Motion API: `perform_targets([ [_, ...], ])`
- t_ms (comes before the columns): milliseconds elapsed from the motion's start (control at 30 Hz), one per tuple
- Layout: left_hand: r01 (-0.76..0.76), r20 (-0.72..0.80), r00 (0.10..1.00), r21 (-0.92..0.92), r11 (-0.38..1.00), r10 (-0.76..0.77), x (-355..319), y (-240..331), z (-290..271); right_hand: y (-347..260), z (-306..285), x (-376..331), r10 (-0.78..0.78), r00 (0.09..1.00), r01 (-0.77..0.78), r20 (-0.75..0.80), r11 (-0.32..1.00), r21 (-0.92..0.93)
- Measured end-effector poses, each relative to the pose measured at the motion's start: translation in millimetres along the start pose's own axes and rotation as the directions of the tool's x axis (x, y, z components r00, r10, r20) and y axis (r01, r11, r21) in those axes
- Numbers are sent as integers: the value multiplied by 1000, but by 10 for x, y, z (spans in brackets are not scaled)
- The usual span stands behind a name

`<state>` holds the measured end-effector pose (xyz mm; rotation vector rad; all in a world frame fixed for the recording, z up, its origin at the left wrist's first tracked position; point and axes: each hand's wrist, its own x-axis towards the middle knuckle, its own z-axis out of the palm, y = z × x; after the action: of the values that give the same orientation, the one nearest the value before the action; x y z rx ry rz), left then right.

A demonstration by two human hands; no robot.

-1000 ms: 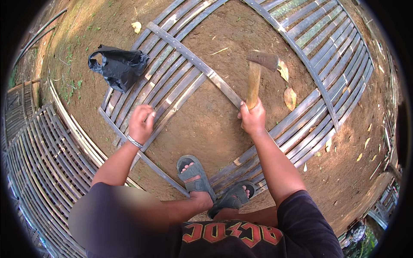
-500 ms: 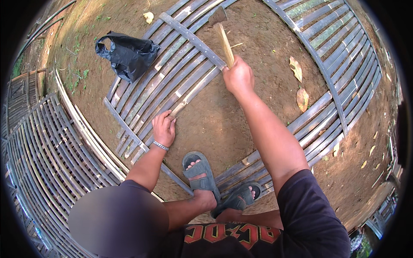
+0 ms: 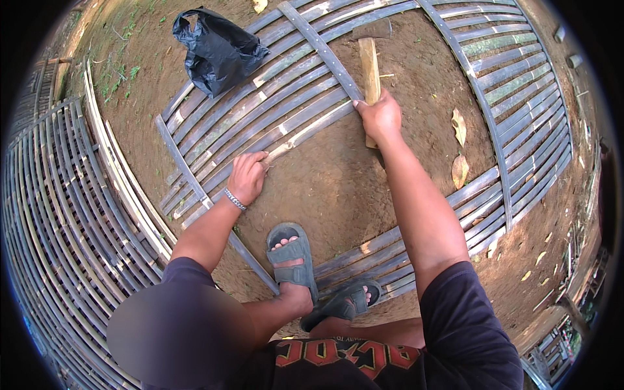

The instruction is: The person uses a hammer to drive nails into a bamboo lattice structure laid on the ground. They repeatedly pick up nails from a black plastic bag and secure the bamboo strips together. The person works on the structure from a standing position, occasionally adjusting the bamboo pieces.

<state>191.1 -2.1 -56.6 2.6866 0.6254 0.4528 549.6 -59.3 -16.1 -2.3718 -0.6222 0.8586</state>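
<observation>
My right hand (image 3: 381, 118) is wrapped round the wooden handle of a hatchet (image 3: 370, 65), beside the end of a crosspiece. The hatchet's dark metal head points away from me, and the handle's butt shows below my fist. My left hand (image 3: 247, 177), with a chain bracelet at the wrist, grips the near edge of the bamboo frame at a pale bamboo slat (image 3: 305, 135); its fingertips are partly hidden. Dark crosspieces (image 3: 322, 52) run over the frame's several slats. Between my hands and my sandalled feet lies an opening over bare soil.
A black plastic bag (image 3: 218, 52) rests on the frame's far left. More slats (image 3: 520, 97) extend along the right and under my feet (image 3: 292, 260). Another bamboo slat panel (image 3: 65, 214) lies at the left beside long pale strips (image 3: 123, 175). Dry leaves (image 3: 459, 170) dot the soil.
The hatchet has swung from leaning left to nearly straight ahead, with its butt now showing below my fist. My left hand stays at the slat. The whole view has shifted slightly.
</observation>
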Motion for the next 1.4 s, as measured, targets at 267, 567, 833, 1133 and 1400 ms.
perform_targets([
  [267, 4, 3, 1000, -33, 999, -4, -19, -43, 27, 29, 50, -80, -55, 996, 56, -63, 998, 19],
  [567, -14, -6, 1000, -52, 999, 14, 2, -36, 22, 25, 60, -93, -30, 997, 31, -71, 999, 21],
  [833, 32, -4, 999, -27, 999, -32, 26, 15, -21, 91, 94, -69, -35, 996, 41, -84, 997, 62],
  [1133, 96, -114, 989, -25, 995, -98, 348, 350, -127, 603, -238, -516, -10, 978, 73, -208, 953, 296],
  [1400, 117, -212, 965, -180, 977, -155, 1232, 696, 311, 937, -56, -642, 63, 915, 165, -398, 843, 512],
])
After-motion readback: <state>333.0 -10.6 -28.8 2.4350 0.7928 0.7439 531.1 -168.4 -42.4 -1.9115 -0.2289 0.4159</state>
